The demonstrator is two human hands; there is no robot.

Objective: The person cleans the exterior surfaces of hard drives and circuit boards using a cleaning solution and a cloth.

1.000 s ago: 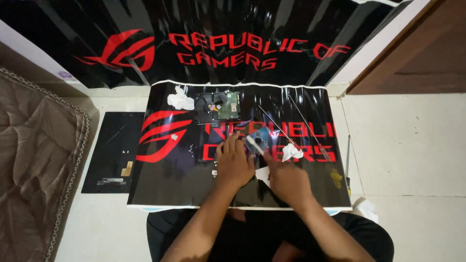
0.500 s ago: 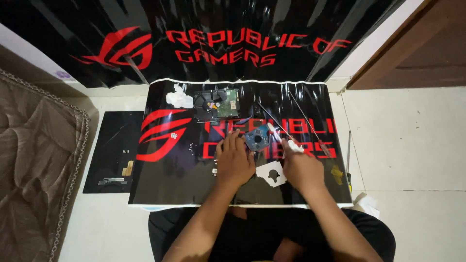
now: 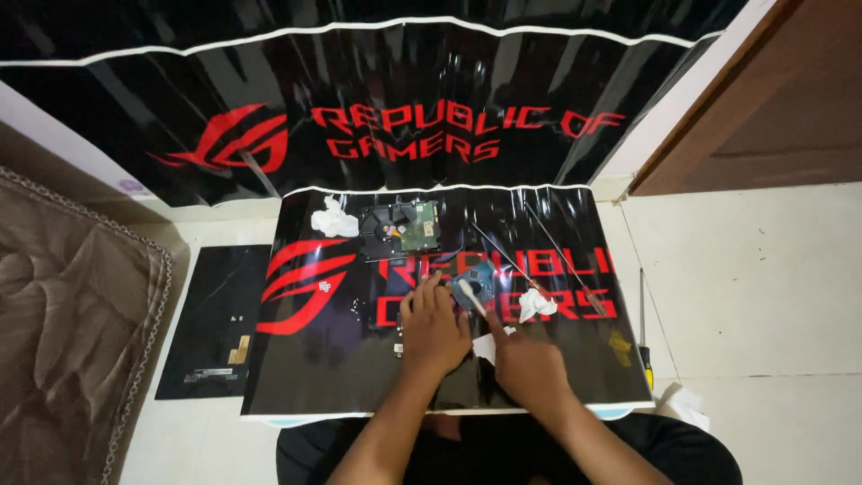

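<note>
Having shifted our right hand (image 3: 530, 364) toward us, we are gripping a white swab (image 3: 470, 297), left hand (image 3: 434, 325) steadying the small circuit board (image 3: 476, 278), seemingly mid-cleaning; lighter strokes needed next.

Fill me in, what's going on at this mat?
A person sits on the floor at a black and red mat. The left hand rests flat on the mat beside a small blue circuit board. The right hand holds a thin white stick whose tip lies on that board. A hard drive with its green board up lies further back, with crumpled white tissues beside it. A screwdriver lies on the floor tiles to the right.
</note>
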